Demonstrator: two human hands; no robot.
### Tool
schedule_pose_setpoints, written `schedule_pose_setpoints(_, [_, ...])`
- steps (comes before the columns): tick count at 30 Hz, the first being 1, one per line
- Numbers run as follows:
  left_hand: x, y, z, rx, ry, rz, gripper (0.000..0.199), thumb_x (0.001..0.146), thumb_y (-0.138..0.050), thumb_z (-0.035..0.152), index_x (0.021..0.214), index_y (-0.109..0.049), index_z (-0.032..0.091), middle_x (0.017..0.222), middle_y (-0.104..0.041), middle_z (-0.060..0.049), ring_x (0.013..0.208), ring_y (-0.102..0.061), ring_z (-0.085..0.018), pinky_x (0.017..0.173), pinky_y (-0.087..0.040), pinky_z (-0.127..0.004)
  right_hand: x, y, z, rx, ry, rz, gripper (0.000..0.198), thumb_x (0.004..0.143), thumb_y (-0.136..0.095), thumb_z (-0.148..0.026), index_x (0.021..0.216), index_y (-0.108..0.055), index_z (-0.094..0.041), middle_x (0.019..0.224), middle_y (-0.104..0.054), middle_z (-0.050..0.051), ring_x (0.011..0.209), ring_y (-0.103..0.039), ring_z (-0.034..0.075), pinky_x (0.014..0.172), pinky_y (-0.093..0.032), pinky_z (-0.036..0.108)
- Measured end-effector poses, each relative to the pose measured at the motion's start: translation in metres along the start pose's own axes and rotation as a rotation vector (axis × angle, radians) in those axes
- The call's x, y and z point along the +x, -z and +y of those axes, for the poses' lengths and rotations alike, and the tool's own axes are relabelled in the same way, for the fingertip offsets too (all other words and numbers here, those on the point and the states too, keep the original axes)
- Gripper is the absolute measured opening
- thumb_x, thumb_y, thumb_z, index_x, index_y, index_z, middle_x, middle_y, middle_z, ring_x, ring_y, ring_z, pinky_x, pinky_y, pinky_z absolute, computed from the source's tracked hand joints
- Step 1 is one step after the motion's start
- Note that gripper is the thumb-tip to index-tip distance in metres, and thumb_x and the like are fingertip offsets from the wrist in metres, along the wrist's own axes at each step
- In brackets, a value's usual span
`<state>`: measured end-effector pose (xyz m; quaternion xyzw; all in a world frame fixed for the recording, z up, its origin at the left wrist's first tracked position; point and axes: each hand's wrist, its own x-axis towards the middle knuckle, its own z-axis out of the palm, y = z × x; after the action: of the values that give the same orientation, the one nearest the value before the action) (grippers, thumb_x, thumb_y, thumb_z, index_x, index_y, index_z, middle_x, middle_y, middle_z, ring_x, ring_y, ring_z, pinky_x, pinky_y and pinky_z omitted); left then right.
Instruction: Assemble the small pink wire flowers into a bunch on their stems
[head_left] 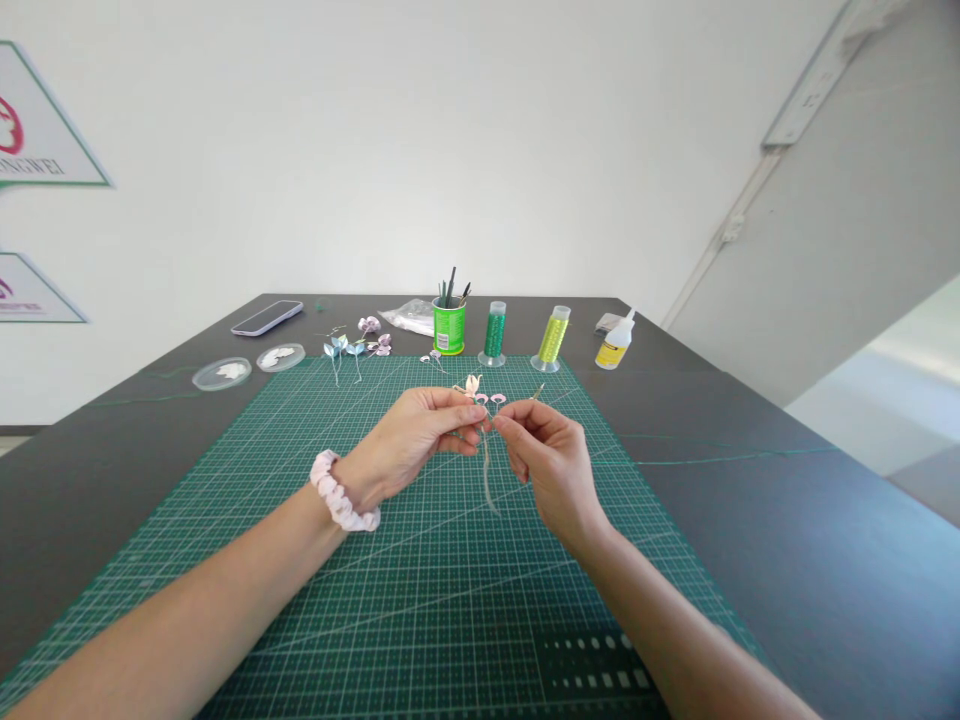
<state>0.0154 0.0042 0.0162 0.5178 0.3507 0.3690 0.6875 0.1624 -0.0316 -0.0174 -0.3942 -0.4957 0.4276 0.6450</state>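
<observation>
Over the middle of the green cutting mat (420,560), my left hand (431,425) pinches the stem of a small cream and pink flower (472,384). A pale strand of thread (487,470) hangs below its fingertips. My right hand (551,450) is closed in a pinch close beside the stem, seemingly on the thread; its fingertips hide the exact hold. Two small pink petals (497,399) show just behind the fingers. A thin pointed tool tip (538,391) appears beyond my right hand.
Blue flowers (354,347) and purple flowers (370,325) lie behind the mat's far left. Two shallow dishes (222,374) and a phone (267,318) are farther left. A green tin of tools (449,328), a green thread spool (494,332), a yellow-green spool (553,338) and a glue bottle (615,343) stand at the back.
</observation>
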Motion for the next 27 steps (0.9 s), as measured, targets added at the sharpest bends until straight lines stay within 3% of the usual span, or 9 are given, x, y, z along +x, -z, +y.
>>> schedule_pose_setpoints(17, [0.0006, 0.0015, -0.0003, 0.003, 0.007, 0.001, 0.019, 0.068, -0.081, 0.027, 0.064, -0.07, 0.012, 0.06, -0.064, 0.0, 0.056, -0.056, -0.007, 0.054, -0.047, -0.018, -0.0002, 0.0007, 0.0013, 0.022, 0.008, -0.014, 0.016, 0.074, -0.07, -0.031, 0.065, -0.064, -0.02, 0.046, -0.044, -0.007, 0.039, -0.028, 0.007, 0.038, -0.022, 0.024])
schedule_pose_setpoints(27, [0.0007, 0.001, 0.001, 0.055, -0.022, -0.006, 0.015, 0.072, -0.076, 0.023, 0.062, -0.07, 0.014, 0.057, -0.06, 0.002, 0.053, -0.05, -0.005, 0.048, -0.04, -0.016, -0.0008, 0.0005, -0.0001, 0.02, 0.026, -0.015, 0.013, 0.074, -0.069, -0.029, 0.064, -0.064, -0.021, 0.045, -0.045, -0.008, 0.038, -0.029, 0.007, 0.038, -0.021, 0.025])
